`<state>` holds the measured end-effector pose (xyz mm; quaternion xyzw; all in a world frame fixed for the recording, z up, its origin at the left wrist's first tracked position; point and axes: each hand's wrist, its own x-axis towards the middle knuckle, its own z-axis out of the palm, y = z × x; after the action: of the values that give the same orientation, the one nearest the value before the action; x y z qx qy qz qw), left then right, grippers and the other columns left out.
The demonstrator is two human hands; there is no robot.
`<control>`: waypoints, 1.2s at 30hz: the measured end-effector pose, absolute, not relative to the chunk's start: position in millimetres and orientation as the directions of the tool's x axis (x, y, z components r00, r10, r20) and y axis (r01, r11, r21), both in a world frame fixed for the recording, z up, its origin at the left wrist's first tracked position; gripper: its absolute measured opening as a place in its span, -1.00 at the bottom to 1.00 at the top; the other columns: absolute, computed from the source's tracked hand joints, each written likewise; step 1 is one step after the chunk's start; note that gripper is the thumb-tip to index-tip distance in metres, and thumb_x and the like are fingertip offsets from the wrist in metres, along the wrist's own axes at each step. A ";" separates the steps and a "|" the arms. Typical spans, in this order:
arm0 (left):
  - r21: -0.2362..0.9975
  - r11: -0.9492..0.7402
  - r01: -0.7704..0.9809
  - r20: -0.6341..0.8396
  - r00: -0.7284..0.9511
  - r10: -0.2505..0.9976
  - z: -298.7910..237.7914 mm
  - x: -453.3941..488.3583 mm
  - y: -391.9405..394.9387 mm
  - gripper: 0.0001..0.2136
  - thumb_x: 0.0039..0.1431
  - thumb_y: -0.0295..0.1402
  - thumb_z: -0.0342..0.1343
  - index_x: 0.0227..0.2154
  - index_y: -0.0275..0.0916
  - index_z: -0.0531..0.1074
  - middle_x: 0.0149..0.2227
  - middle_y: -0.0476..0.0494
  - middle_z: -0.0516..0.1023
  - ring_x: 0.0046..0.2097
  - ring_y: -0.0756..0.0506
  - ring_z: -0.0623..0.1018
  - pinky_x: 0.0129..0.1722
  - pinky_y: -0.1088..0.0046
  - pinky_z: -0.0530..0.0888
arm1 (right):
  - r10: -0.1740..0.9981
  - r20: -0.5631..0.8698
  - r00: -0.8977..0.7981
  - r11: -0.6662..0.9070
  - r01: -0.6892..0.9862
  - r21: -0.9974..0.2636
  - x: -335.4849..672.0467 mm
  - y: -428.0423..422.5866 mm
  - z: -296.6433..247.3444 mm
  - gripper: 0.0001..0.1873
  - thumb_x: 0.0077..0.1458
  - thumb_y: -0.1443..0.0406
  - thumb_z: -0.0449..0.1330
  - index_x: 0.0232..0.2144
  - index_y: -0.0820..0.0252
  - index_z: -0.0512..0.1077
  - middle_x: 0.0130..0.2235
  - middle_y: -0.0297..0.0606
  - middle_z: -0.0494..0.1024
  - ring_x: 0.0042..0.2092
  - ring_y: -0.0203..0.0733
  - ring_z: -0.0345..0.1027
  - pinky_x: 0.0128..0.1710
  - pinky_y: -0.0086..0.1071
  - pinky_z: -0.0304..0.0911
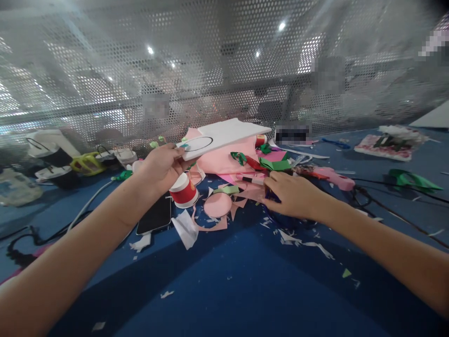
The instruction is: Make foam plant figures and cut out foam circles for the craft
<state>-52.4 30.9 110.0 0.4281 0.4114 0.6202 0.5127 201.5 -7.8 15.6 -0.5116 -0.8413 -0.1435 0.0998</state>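
Observation:
My left hand (163, 164) grips the near left corner of a white foam board (231, 135), thumb on top and fingers below. A black circle outline is drawn near that corner. My right hand (287, 194) is low over the clutter, fingers curled. Beneath it shows part of a dark blue thing that I cannot make out, and a marker (251, 180) with a black band ends at its fingertips. A red and white paper cup (183, 191) is below my left hand, and a pink paper disc (218, 205) lies between the hands.
Pink sheets (224, 159) and green paper pieces (276, 164) lie under and beside the board. A phone (154, 216) lies at left, a pink glue gun (336, 178) at right with its cord. Drinks cups (56, 173) stand at far left. A perforated metal screen (224, 70) rises behind.

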 end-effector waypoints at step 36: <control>0.923 -0.225 -0.313 0.173 -0.184 0.967 103.9 -52.1 34.3 -0.75 0.11 -0.72 -0.12 -0.28 -0.26 0.30 -0.26 -0.11 0.52 -0.14 -0.08 0.55 -0.07 0.28 0.48 | 0.819 0.544 -0.183 0.243 0.969 -0.040 214.5 3.1 19.4 -0.64 0.06 0.05 0.06 -0.31 0.25 0.34 -0.22 0.01 0.44 -0.12 0.09 0.30 -0.18 -0.18 0.21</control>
<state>-52.1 34.3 103.9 0.4173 0.3923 0.6620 0.4834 214.5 3.1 19.4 -0.5942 -0.7523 -0.1596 0.2355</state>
